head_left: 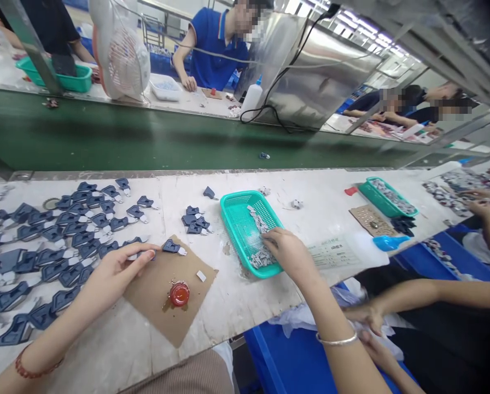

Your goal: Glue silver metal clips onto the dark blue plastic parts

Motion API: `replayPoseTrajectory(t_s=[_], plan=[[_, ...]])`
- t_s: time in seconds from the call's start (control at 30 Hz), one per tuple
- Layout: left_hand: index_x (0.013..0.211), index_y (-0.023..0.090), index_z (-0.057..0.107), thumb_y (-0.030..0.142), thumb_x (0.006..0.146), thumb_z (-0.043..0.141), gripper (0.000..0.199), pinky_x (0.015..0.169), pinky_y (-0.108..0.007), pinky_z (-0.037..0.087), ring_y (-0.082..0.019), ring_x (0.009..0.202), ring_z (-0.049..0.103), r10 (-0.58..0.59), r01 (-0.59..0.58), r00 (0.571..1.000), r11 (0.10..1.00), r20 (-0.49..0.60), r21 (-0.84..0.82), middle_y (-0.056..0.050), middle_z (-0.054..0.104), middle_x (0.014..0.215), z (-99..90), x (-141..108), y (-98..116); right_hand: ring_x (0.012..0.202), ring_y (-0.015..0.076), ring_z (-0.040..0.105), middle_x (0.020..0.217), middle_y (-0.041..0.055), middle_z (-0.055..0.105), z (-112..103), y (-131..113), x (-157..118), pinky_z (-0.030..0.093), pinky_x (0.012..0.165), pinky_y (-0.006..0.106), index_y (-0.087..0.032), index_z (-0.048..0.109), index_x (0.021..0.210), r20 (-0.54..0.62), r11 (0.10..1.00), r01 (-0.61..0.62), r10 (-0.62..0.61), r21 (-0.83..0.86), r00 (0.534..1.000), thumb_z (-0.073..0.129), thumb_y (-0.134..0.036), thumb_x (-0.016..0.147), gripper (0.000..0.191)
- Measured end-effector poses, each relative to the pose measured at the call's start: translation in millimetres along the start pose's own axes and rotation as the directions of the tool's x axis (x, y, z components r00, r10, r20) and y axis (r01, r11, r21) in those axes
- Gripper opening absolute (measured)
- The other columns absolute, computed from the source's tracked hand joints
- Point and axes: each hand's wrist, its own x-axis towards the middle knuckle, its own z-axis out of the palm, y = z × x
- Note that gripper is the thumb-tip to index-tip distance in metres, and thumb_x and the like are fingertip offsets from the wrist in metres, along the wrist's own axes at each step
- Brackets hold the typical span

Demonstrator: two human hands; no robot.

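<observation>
My left hand (120,268) is closed, thumb and index finger pinching a dark blue plastic part (140,255) over the edge of a brown cardboard sheet (150,295); the fingers largely cover this part. On the cardboard lie another dark blue part with a pale tip (173,247), a small whitish rectangular piece (201,276) and a red cap of amber liquid (180,294), with some spilled around it. My right hand (288,251) reaches over the near rim of a green basket (228,210). Its fingers are pressed together at the small grey-white pieces (261,257); what they grip is hidden.
Many dark blue parts (68,230) cover the table's left side. A white bottle with blue nozzle (351,251) lies right of my right hand. Another green basket (386,198) stands farther right. A co-worker's arms (425,295) work beside me. A green belt (179,142) runs behind.
</observation>
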Motion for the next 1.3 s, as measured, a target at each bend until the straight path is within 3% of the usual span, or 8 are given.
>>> replayPoseTrajectory(t_s=[0.13, 0.3, 0.5, 0.8, 0.9, 1.0, 1.1, 1.3], plan=[[0.103, 0.022, 0.073, 0.049, 0.091, 0.051, 0.037, 0.067, -0.030, 0.044, -0.024, 0.078, 0.062, 0.175, -0.153, 0.984, 0.919, -0.029, 0.364, -0.009, 0.070, 0.100, -3.4, 6.1, -2.8, 0.092, 0.0253, 0.065, 0.094, 0.0115, 0.070, -0.8, -5.5, 3.9, 0.048, 0.079, 0.033, -0.016, 0.071, 0.084, 0.050, 0.996, 0.037, -0.033, -0.081, 0.998, 0.051, -0.014, 0.090, 0.021], [0.107, 0.020, 0.070, 0.037, 0.097, 0.037, 0.039, 0.077, -0.036, 0.046, -0.030, 0.093, 0.060, 0.396, -0.277, 0.917, 0.559, 0.042, 0.782, -0.012, 0.066, 0.094, -13.1, 13.2, -17.6, 0.086, 0.0239, 0.064, 0.089, 0.0115, 0.066, -1.1, -7.7, 10.4, 0.046, 0.074, 0.031, -0.016, 0.066, 0.076, 0.082, 0.987, 0.066, -0.054, -0.147, 0.995, 0.048, -0.011, 0.089, 0.023], [0.117, 0.018, 0.066, 0.037, 0.096, 0.043, 0.037, 0.088, -0.044, 0.046, -0.033, 0.104, 0.056, 0.539, -0.325, 0.835, 0.319, 0.112, 0.890, -0.018, 0.058, 0.120, -11.4, 17.7, -16.2, 0.083, 0.0244, 0.066, 0.097, 0.0138, 0.069, 3.0, -5.8, 13.3, 0.047, 0.070, 0.032, -0.014, 0.070, 0.091, 0.082, 0.987, 0.036, -0.024, -0.156, 0.996, 0.048, -0.013, 0.090, 0.023], [0.117, 0.017, 0.063, 0.018, 0.097, 0.038, 0.033, 0.090, -0.045, 0.047, -0.029, 0.108, 0.057, 0.469, -0.624, 0.777, 0.487, 0.419, 0.611, -0.013, 0.066, 0.118, 6.1, 42.4, 0.9, 0.080, 0.0225, 0.068, 0.095, 0.0111, 0.068, -6.5, -4.8, 14.5, 0.053, 0.077, 0.033, -0.013, 0.072, 0.090, 0.014, 0.999, -0.014, 0.014, -0.042, 1.000, 0.059, -0.012, 0.084, 0.014], [0.108, 0.018, 0.063, 0.021, 0.092, 0.048, 0.023, 0.082, -0.041, 0.049, -0.026, 0.095, 0.062, 0.405, -0.480, 0.877, 0.767, 0.258, 0.426, -0.012, 0.067, 0.113, 2.5, 36.1, 4.7, 0.082, 0.0201, 0.069, 0.094, 0.0076, 0.070, -20.7, -34.5, -3.3, 0.054, 0.077, 0.031, -0.017, 0.069, 0.095, -0.120, 0.978, 0.056, -0.033, 0.199, 0.992, 0.060, -0.021, 0.088, 0.012], [0.097, 0.019, 0.059, 0.031, 0.081, 0.065, 0.021, 0.064, -0.031, 0.048, -0.018, 0.068, 0.060, 0.093, -0.108, 0.974, 0.992, 0.205, 0.064, -0.004, 0.068, 0.081, -0.6, 22.8, 6.1, 0.085, 0.0176, 0.068, 0.091, 0.0039, 0.071, -25.9, -88.5, -27.0, 0.054, 0.077, 0.029, -0.021, 0.069, 0.093, -0.135, 0.816, 0.271, -0.235, 0.511, 0.963, 0.062, -0.022, 0.090, 0.008], [0.090, 0.020, 0.053, 0.034, 0.071, 0.077, 0.033, 0.055, -0.023, 0.043, -0.009, 0.054, 0.052, -0.121, 0.187, 0.952, 0.957, 0.281, -0.222, 0.003, 0.060, 0.073, -1.2, 6.5, 3.3, 0.082, 0.0148, 0.066, 0.088, 0.0025, 0.070, -14.4, -139.2, -43.3, 0.053, 0.073, 0.026, -0.021, 0.069, 0.091, -0.032, 0.660, 0.318, -0.406, 0.681, 0.913, 0.064, -0.016, 0.089, 0.007], [0.100, 0.018, 0.063, 0.026, 0.063, 0.084, 0.043, 0.061, -0.022, 0.049, -0.012, 0.069, 0.063, -0.207, 0.281, 0.956, 0.854, 0.209, -0.437, -0.002, 0.066, 0.098, 1.9, -24.3, -10.0, 0.082, 0.0158, 0.063, 0.089, 0.0051, 0.066, 16.3, -164.8, -48.5, 0.051, 0.074, 0.028, -0.017, 0.071, 0.089, 0.065, 0.691, 0.288, -0.437, 0.663, 0.897, 0.059, -0.010, 0.091, 0.014]])
